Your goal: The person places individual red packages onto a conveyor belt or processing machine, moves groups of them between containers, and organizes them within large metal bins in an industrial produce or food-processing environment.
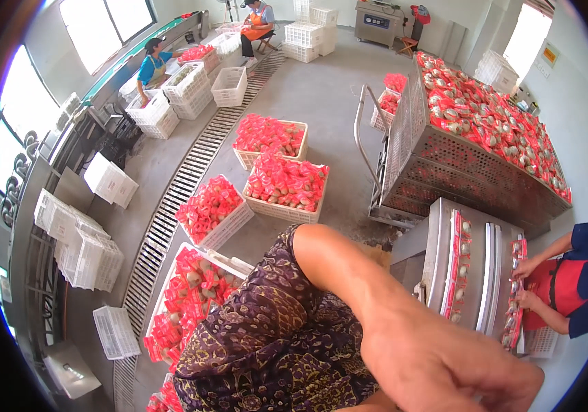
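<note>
My left hand (451,355) is large in the lower right, back of the hand up, at the end of a bare forearm from a patterned sleeve. Its fingers are bent down and mostly hidden, so whether it holds anything cannot be told. My right hand is not in view; a strip of skin shows at the bottom edge. Beyond my left hand stands a metal sealing machine (435,252) with rows of red-printed packs (462,268) along its bars. A co-worker's hands (525,283) touch the row at its far right side.
Crates of red packs (286,203) stand left of my arm, beside a slotted floor drain (170,201). A perforated metal cart (458,159) piled with packs is behind the machine. White crates (88,257) line the left; two more people (154,67) sit at the back.
</note>
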`<state>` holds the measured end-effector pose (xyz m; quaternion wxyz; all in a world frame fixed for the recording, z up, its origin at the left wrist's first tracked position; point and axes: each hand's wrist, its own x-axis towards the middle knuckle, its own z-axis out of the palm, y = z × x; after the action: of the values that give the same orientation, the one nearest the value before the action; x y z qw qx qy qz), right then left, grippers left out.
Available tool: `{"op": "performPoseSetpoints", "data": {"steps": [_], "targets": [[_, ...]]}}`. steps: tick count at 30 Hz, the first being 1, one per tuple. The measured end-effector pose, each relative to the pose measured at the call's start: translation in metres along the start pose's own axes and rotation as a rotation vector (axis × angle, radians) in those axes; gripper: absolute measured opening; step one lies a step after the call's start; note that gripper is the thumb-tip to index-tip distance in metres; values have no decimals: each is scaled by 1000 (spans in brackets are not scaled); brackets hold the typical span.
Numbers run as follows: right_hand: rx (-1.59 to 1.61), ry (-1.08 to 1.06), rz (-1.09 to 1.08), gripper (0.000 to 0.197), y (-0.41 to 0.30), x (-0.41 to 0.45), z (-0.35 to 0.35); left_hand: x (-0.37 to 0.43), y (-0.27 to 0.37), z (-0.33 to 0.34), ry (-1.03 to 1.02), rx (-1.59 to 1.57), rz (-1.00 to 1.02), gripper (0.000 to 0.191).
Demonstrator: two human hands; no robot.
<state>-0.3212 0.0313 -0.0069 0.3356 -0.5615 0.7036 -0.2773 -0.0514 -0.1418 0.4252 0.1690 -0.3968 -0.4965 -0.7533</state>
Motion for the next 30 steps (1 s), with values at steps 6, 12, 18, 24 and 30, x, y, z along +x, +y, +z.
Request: {"op": "performPoseSetpoints", "data": {"steps": [6, 12, 18, 24, 30], "targets": [[-33, -24, 120, 27, -59, -12, -8, 18, 10, 4, -14, -11, -19, 65], [-51, -10, 154, 27, -67, -13, -10, 29, 6, 15, 98, -118, -160, 56], [-7, -14, 108, 27, -70, -10, -16, 35, -1, -4, 44, -173, -161, 55], [14, -32, 45, 31, -21, -8, -12, 21, -33, -33, 168, 628, -70, 25], [-19, -68, -26, 31, -10, 1, -10, -68, -13, -112, 837, 828, -469, 37]]}}
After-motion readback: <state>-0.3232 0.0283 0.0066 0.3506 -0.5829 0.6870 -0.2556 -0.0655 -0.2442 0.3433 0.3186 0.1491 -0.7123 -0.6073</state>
